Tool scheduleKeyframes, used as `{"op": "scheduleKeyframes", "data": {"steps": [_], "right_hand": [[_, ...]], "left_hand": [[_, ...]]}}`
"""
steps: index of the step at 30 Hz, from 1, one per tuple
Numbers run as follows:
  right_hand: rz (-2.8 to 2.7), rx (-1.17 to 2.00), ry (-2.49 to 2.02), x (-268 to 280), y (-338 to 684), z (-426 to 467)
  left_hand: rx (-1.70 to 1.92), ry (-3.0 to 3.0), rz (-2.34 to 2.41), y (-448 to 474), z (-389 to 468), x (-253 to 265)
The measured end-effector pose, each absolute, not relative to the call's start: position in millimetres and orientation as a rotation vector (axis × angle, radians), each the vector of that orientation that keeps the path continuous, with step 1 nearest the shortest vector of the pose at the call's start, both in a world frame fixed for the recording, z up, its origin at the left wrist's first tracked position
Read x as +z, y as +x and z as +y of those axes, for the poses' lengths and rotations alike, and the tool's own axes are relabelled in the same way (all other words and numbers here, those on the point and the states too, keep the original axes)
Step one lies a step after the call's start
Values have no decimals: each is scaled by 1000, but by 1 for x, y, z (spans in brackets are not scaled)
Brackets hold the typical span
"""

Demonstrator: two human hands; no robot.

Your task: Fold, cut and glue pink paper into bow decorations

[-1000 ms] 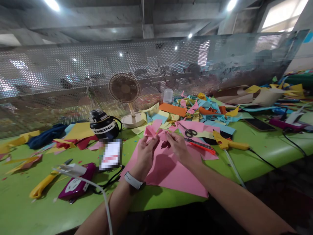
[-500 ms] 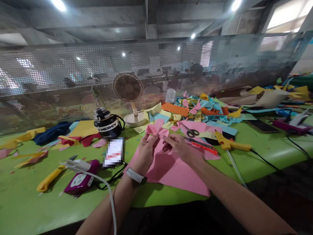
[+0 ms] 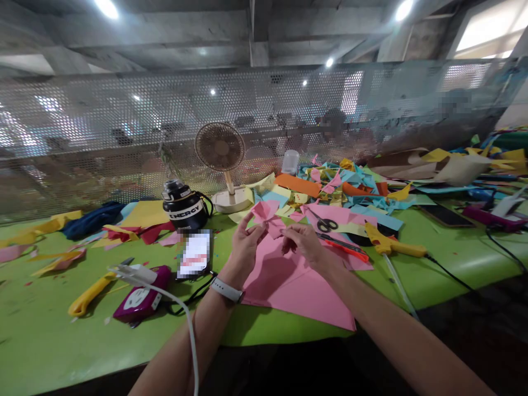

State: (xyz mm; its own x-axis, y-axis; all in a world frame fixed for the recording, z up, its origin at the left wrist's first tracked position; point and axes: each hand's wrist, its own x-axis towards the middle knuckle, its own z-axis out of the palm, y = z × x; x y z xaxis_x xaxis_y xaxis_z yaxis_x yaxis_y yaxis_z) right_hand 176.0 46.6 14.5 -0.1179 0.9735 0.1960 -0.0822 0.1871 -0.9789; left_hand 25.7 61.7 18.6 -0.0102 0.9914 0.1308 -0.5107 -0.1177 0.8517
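In the head view, both my forearms reach in over the near edge of the green worktop (image 3: 49, 341) and slant toward each other. My left hand (image 3: 245, 245) is raised above the pink sheets (image 3: 301, 291), wrist fairly straight, the thumb and fingers pinching a folded pink paper piece (image 3: 266, 213) by its lower left side. The piece stands above my left fingertips, its flaps spread like a bow. A pale watch strap (image 3: 225, 289) circles my left wrist, and a white cable (image 3: 191, 335) passes in front of that forearm.

My right hand (image 3: 304, 245) comes in from the right, palm turned inward and down, fingers bent, with the foremost fingertips right by the lower right flap of the piece. I cannot tell whether they touch it or grip anything.

The pink sheets lie under both hands, their lower right corner close to the near edge of the worktop. Just beyond my right hand lie black-handled scissors (image 3: 328, 225) and an orange cutter (image 3: 348, 250); farther right, a yellow glue gun (image 3: 396, 246) rests near the worktop's edge. Left of my left hand are a phone (image 3: 196, 254) and, nearer the front edge, a purple power block (image 3: 140, 300). Toward the far edge stand a black bottle (image 3: 185, 212) and a small fan (image 3: 220, 147).
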Motion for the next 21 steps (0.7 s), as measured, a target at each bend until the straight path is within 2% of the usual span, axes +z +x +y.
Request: {"op": "scheduleKeyframes", "data": {"steps": [3, 7, 15, 21], "right_hand": [[-1302, 1287, -1006, 17, 177, 46], [-1076, 1249, -1105, 15, 182, 52], [-1434, 1230, -998, 14, 184, 52], [-1502, 1377, -986, 6, 183, 54]], "left_hand": [[1472, 930, 768, 24, 62, 20], [1298, 1106, 782, 24, 58, 22], [1231, 1323, 726, 22, 60, 21], [1227, 1350, 741, 22, 61, 19]]}}
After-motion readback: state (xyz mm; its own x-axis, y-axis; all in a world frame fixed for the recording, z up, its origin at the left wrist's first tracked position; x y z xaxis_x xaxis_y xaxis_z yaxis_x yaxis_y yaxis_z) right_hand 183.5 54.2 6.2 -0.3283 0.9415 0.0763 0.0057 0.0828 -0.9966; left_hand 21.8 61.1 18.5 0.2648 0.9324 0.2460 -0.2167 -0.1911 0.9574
